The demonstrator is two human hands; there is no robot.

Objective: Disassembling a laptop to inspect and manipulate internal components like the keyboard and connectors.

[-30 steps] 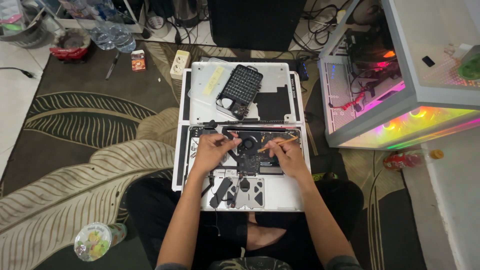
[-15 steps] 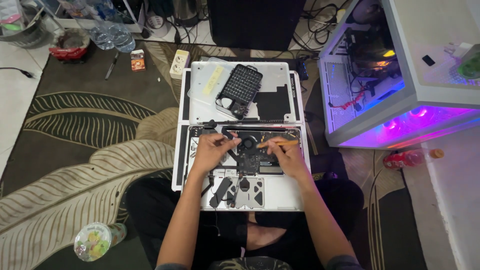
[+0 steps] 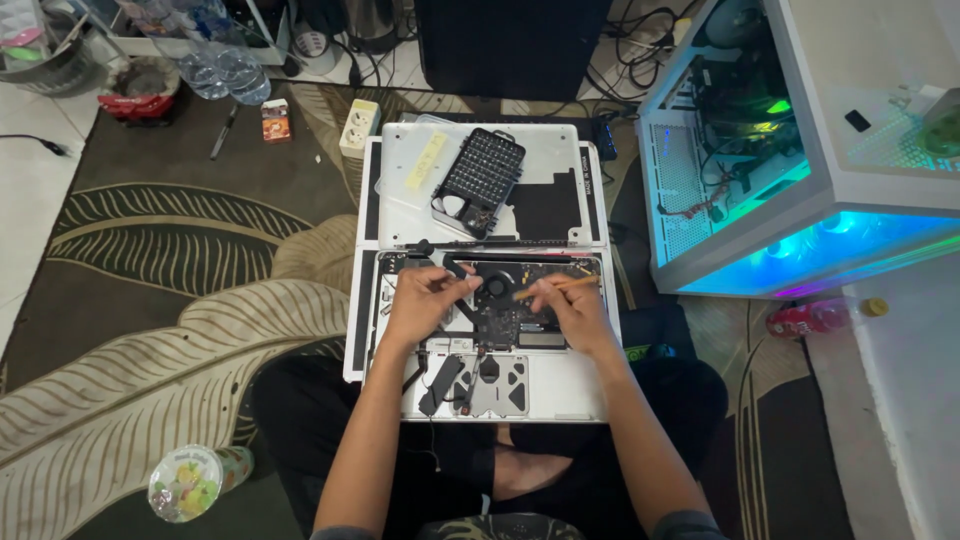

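1. An opened laptop (image 3: pixel 560 395) lies bottom-up on the lap of the person sitting cross-legged on a leaf-patterned rug (image 3: pixel 170 330), its boards and round black fan (image 3: pixel 494 283) exposed.
2. The left hand (image 3: pixel 420 303) rests over the left part of the open case, fingers curled together around the handle of a small dark tool (image 3: pixel 452 268) (its tip is too small to make out).
3. The right hand (image 3: pixel 565 310) sits just right of the fan, fingers pinched on a thin orange stick (image 3: pixel 555 287) that points left toward the fan.
4. The two hands are near each other, with the fan area between them.
5. Past the open case lies the laptop's removed white bottom cover (image 3: pixel 540 160), and on it a black case of screwdriver bits (image 3: pixel 480 180), tilted.
6. To the right stands a white computer tower (image 3: pixel 800 130) with a clear side, glowing blue and green inside.
7. On the rug at the lower left lies a lidded plastic cup (image 3: pixel 187 482); a red bottle (image 3: pixel 812 318) lies beside the tower.
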